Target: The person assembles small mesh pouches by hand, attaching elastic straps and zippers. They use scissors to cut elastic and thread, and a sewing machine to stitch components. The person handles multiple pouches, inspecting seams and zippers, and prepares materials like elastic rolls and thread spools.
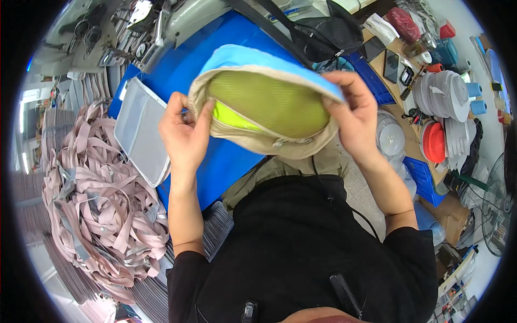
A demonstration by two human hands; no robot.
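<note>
Above the blue worktable [207, 183], both hands hold up a soft fabric piece [264, 99] shaped like a hat or pouch. It is light blue along the top, with a beige rim and a yellow-green mesh inside; a brighter lime patch shows at its lower left. My left hand [186, 132] pinches the left edge between thumb and fingers. At the opposite end, my right hand [353, 116] grips the rim, thumb on the inner side. A small cord or fitting, too blurred to name, hangs at the lower rim. The outer underside is hidden.
A white-edged mesh panel [141, 132] lies left on the table, beside a heap of pink straps [102, 188]. Machine parts [156, 32] stand upper left. A black mesh bag [328, 32] lies behind. Phones [390, 64], thread reels [441, 94] and a fan [496, 204] are right.
</note>
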